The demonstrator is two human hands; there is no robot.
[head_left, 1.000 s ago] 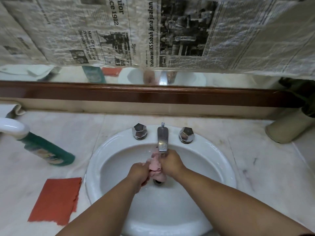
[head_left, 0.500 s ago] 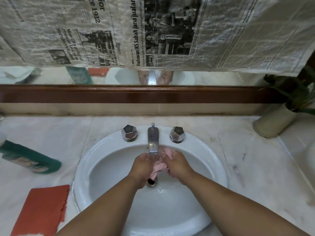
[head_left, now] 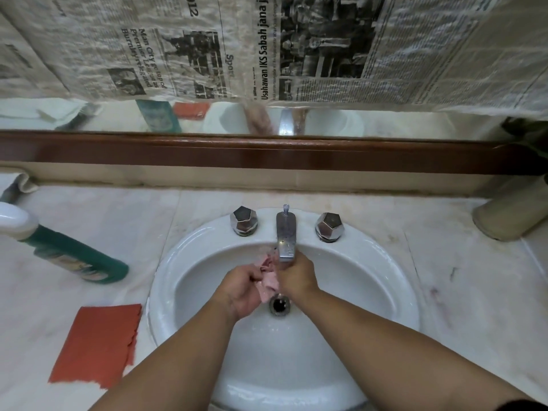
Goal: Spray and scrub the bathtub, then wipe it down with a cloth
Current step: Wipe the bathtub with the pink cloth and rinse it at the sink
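Observation:
A small pink cloth (head_left: 268, 280) is bunched between both my hands under the chrome faucet spout (head_left: 286, 235), inside the white sink basin (head_left: 370, 280). My left hand (head_left: 244, 289) grips its left side and my right hand (head_left: 296, 275) grips its right side, just above the drain (head_left: 279, 304). Part of the cloth is hidden inside my fingers. On the counter at the left, a green cleaner bottle (head_left: 77, 256) with a white top lies on its side.
An orange-red scrub pad (head_left: 95, 342) lies flat on the marble counter (head_left: 474, 292) left of the sink. Two chrome tap handles (head_left: 243, 220) flank the spout. A beige plant pot (head_left: 510, 215) stands at the far right. Newspaper (head_left: 267, 46) covers the mirror above a wooden ledge.
My hands keep working the pink cloth under the spout; they have drawn apart a little and shifted. The view has swung back to the left, bringing the bottle and pad further into view.

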